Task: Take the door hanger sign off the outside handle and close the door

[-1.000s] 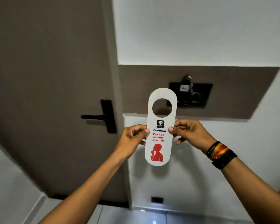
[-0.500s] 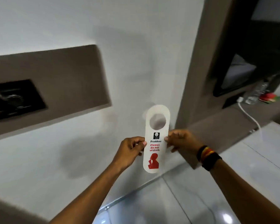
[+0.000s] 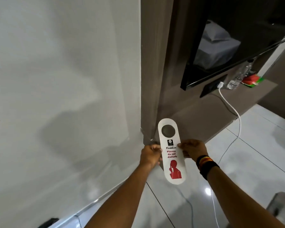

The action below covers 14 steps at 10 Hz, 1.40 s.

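A white door hanger sign [image 3: 171,155] with a round hole at its top, red "Please do not disturb" lettering and a red figure is held upright in front of me. My left hand [image 3: 150,155] pinches its left edge and my right hand [image 3: 192,150] pinches its right edge, both at mid-height. Dark and coloured bands circle my right wrist. The door and its handle are out of view.
A white wall [image 3: 64,79] fills the left. A brown panel [image 3: 156,63] and low brown shelf [image 3: 220,109] stand right of it, with a wall screen [image 3: 220,51], a white charger cable [image 3: 234,112], water bottles [image 3: 237,76]. Glossy white floor tiles [image 3: 253,153] lie below.
My view has swung right, away from the door and its black handle, past the wall to the brown shelf. Both hands keep the same hold on the sign, now lower in view.
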Each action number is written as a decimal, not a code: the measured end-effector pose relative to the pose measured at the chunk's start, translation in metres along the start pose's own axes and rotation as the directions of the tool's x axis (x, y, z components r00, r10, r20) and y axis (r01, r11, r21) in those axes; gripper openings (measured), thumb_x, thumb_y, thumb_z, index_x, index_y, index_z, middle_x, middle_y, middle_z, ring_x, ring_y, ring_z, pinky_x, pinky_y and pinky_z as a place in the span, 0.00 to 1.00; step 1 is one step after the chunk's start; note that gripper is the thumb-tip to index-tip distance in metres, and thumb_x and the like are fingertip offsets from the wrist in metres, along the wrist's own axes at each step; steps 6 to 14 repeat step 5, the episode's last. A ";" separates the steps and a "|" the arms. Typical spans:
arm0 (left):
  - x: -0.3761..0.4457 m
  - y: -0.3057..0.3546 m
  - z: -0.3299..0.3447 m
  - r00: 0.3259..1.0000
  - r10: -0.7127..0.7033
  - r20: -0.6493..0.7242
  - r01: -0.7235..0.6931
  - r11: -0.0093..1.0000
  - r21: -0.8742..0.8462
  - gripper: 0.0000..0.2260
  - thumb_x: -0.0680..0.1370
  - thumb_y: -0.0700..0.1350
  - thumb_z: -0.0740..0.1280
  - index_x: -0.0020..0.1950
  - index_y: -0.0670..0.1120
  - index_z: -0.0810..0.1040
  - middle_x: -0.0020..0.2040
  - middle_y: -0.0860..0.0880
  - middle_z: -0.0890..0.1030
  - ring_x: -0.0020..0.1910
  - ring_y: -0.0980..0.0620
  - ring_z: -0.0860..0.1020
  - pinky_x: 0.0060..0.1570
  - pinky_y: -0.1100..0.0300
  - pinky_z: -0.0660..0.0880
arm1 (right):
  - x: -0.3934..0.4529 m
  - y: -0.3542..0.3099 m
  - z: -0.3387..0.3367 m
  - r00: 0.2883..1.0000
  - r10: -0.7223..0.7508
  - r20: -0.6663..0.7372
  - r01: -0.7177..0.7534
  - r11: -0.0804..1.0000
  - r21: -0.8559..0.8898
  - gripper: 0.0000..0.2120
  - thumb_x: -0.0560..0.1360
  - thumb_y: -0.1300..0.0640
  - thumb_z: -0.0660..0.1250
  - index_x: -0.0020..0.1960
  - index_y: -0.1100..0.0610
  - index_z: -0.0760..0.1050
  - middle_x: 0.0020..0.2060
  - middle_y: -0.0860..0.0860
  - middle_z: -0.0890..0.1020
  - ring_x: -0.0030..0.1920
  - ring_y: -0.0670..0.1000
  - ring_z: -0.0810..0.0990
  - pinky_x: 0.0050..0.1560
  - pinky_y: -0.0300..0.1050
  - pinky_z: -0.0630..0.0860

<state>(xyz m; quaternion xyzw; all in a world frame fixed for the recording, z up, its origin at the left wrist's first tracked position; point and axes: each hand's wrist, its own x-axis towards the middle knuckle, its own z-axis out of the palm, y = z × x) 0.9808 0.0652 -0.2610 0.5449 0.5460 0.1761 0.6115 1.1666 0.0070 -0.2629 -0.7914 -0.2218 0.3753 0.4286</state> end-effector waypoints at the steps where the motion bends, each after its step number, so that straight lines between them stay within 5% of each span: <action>1: 0.025 -0.004 0.009 1.000 -0.019 -0.023 0.020 1.000 0.016 0.10 0.81 0.45 0.67 0.59 0.47 0.86 0.58 0.45 0.88 0.51 0.42 0.87 0.55 0.47 0.85 | 0.035 0.003 0.018 0.998 0.050 -0.031 -0.052 0.996 -0.072 0.04 0.76 0.59 0.76 0.50 0.55 0.84 0.46 0.55 0.88 0.45 0.60 0.87 0.51 0.62 0.86; 2: 0.041 -0.006 0.014 0.998 -0.057 -0.033 0.057 0.998 -0.004 0.12 0.81 0.49 0.67 0.60 0.47 0.85 0.59 0.44 0.87 0.53 0.41 0.87 0.57 0.42 0.84 | 0.061 0.006 0.030 0.997 0.062 -0.055 -0.068 0.992 -0.110 0.07 0.77 0.58 0.74 0.55 0.56 0.85 0.49 0.56 0.88 0.45 0.59 0.86 0.53 0.63 0.85; 3: 0.040 -0.005 0.015 0.996 0.050 -0.077 -0.037 0.986 0.165 0.13 0.81 0.52 0.67 0.61 0.49 0.83 0.61 0.47 0.87 0.53 0.44 0.86 0.58 0.49 0.83 | 0.063 0.006 0.041 0.997 -0.024 -0.078 0.008 0.979 -0.204 0.06 0.78 0.58 0.72 0.54 0.55 0.85 0.51 0.57 0.88 0.47 0.60 0.86 0.55 0.61 0.84; 4: 0.032 -0.001 0.011 0.957 0.272 -0.104 -0.193 0.858 0.476 0.15 0.82 0.53 0.64 0.66 0.50 0.81 0.63 0.48 0.85 0.57 0.44 0.85 0.59 0.54 0.80 | 0.050 -0.002 0.047 0.964 -0.251 -0.086 0.190 0.879 -0.437 0.11 0.81 0.55 0.66 0.61 0.56 0.82 0.55 0.58 0.88 0.53 0.61 0.86 0.57 0.58 0.84; 5: 0.022 -0.001 0.002 0.814 0.580 -0.039 -0.392 0.597 0.700 0.19 0.82 0.54 0.62 0.70 0.48 0.78 0.65 0.45 0.84 0.59 0.42 0.85 0.64 0.50 0.79 | 0.029 -0.003 0.062 0.801 -0.590 -0.102 0.377 0.630 -0.679 0.22 0.81 0.57 0.67 0.74 0.60 0.72 0.74 0.62 0.75 0.74 0.66 0.72 0.74 0.62 0.69; 14: 0.022 -0.001 0.002 0.814 0.580 -0.039 -0.392 0.597 0.700 0.19 0.82 0.54 0.62 0.70 0.48 0.78 0.65 0.45 0.84 0.59 0.42 0.85 0.64 0.50 0.79 | 0.029 -0.003 0.062 0.801 -0.590 -0.102 0.377 0.630 -0.679 0.22 0.81 0.57 0.67 0.74 0.60 0.72 0.74 0.62 0.75 0.74 0.66 0.72 0.74 0.62 0.69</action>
